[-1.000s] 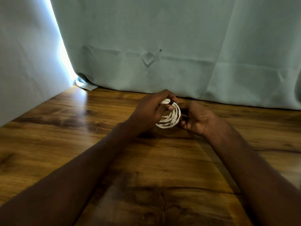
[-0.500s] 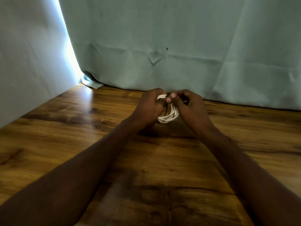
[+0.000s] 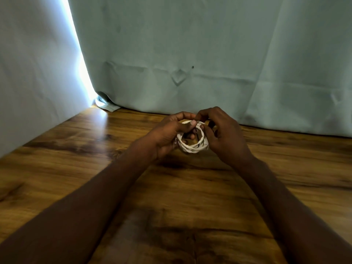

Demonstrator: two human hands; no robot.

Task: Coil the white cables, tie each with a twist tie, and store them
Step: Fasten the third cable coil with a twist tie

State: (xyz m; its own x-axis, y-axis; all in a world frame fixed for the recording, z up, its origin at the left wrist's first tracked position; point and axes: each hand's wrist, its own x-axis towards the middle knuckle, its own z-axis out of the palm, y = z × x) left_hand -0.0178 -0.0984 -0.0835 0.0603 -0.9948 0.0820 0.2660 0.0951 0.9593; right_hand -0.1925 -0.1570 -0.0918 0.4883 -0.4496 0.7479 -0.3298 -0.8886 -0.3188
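Now we hold the coiled white cable (image 3: 192, 142) just above the wooden counter (image 3: 171, 187), between both hands. Our left hand (image 3: 167, 134) curls its grip around the coil; our right hand (image 3: 224, 134) pinches a thin dark tie (image 3: 198, 136) at the loops. Pale curtain (image 3: 190, 54) hangs behind.

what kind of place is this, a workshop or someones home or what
Hard to say; probably a makeshift recording corner rather than a workshop. A wood-grain table is screened by pale green curtains, with daylight through their gap. Only two hands and a white cable coil show.
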